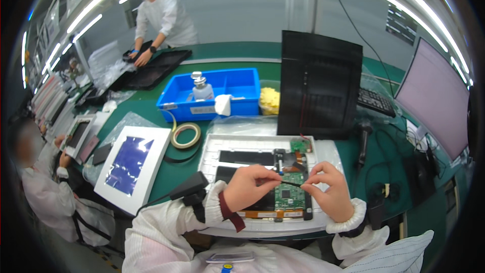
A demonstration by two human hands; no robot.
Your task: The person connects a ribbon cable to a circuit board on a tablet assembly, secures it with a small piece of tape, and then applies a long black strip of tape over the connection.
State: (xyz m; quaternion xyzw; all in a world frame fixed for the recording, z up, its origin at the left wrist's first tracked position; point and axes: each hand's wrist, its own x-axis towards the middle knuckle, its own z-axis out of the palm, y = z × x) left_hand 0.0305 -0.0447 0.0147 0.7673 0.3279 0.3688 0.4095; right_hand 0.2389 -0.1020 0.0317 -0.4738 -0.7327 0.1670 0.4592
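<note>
A short thin black strip (291, 184) is stretched between my two hands, just above a green circuit board (286, 203). My left hand (246, 188) pinches its left end between thumb and fingertips. At the other end, my right hand (331, 191) pinches it the same way. Too little of the strip shows to tell its exact kind. The circuit board sits inside an opened device with a white frame (208, 147), among black panels, an orange ribbon strip (273, 214) along the near side and a smaller green board (300, 146) at the far right corner.
Beyond the device are a blue bin (178, 112) with a pump bottle (202, 90), and a tall black panel (319, 88). Tape rolls (175, 136) and a white-framed panel (157, 156) lie left. A monitor (433, 96), keyboard (376, 102) and cables are right. Two people work nearby.
</note>
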